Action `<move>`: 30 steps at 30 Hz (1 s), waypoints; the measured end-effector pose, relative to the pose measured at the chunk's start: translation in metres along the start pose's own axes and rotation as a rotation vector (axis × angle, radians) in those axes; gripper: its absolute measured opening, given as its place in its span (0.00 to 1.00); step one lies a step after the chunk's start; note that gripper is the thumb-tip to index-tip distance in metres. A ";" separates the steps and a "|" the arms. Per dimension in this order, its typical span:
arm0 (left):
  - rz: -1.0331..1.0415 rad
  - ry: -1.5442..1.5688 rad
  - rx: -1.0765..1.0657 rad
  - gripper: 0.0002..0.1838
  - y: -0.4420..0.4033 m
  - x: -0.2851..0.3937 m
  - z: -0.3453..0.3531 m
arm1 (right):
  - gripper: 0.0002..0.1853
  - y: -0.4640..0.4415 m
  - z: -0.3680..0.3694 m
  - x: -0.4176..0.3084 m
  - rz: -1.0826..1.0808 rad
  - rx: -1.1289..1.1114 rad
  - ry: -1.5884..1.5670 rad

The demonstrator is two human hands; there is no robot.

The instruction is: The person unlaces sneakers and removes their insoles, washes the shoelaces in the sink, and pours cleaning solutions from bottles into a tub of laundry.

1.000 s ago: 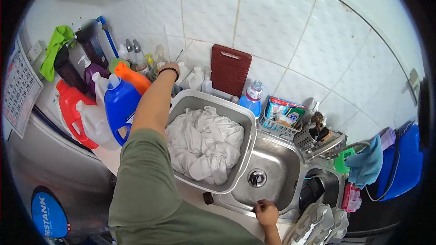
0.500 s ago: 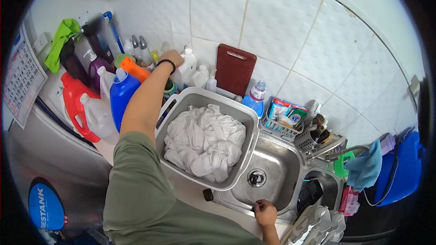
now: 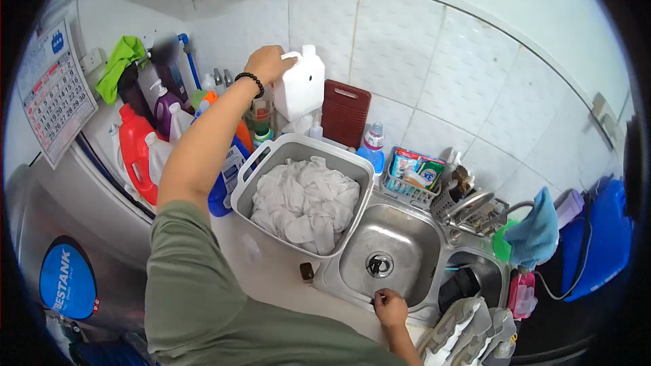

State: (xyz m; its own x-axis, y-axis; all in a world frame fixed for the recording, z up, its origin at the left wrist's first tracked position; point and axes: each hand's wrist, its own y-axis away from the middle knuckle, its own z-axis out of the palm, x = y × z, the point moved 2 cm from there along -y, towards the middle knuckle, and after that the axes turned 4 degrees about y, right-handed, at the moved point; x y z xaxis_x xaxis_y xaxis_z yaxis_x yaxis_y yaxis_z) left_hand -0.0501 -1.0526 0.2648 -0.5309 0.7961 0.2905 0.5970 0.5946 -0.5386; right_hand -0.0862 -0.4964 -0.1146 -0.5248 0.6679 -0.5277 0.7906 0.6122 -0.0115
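My left hand [image 3: 270,64] is closed around the handle of a white plastic jug [image 3: 303,87], raised above the back of the counter near the tiled wall. Below it a grey basin [image 3: 239,195] holds a heap of damp-looking white cloth [image 3: 305,205]. At the front edge of the steel sink [image 3: 407,222] rests my right hand [image 3: 390,308], its fingers curled together. Whatever those fingers may hold is too small or hidden to make out. A small dark brown object [image 3: 307,271] lies on the counter between the basin and the sink.
To the left crowd several bottles, among them a red jug [image 3: 133,149] and a blue bottle [image 3: 224,193]. A brown washboard [image 3: 344,114] leans on the wall. Right of it stand a bottle of blue liquid [image 3: 371,150], a sachet basket [image 3: 411,179] and a faucet [image 3: 475,210].
My left hand has lifted the white jug up from among the bottles behind the basin. My right hand stays at the sink's front edge. The view has shifted slightly.
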 end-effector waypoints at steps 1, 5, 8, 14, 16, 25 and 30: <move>0.037 0.011 -0.005 0.29 0.007 0.016 -0.009 | 0.11 0.001 0.000 -0.001 0.007 -0.011 -0.009; 0.072 0.176 -0.111 0.30 0.050 0.082 -0.040 | 0.11 0.002 -0.003 -0.002 -0.016 -0.020 -0.033; 0.044 0.346 -0.218 0.27 0.079 0.120 -0.036 | 0.12 -0.001 0.004 0.009 -0.014 0.035 -0.112; 0.042 0.576 -0.456 0.26 0.158 0.208 -0.015 | 0.18 -0.058 -0.029 0.030 0.112 0.473 -0.567; 0.148 0.559 -0.441 0.26 0.173 0.227 0.012 | 0.14 -0.091 -0.038 0.045 0.059 0.676 -0.701; 0.064 0.514 -0.483 0.27 0.269 0.251 0.135 | 0.26 -0.188 -0.111 0.051 -0.017 0.626 -0.343; -0.205 0.658 -0.567 0.24 0.291 0.245 0.195 | 0.32 -0.227 -0.096 0.077 -0.153 0.558 -0.273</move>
State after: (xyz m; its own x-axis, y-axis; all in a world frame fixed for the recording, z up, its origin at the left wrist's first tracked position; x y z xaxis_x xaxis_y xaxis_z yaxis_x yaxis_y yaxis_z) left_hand -0.1237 -0.7065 0.0253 -0.3114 0.4677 0.8272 0.8286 0.5598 -0.0046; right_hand -0.3365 -0.5439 -0.0712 -0.6036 0.4132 -0.6818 0.7971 0.3306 -0.5053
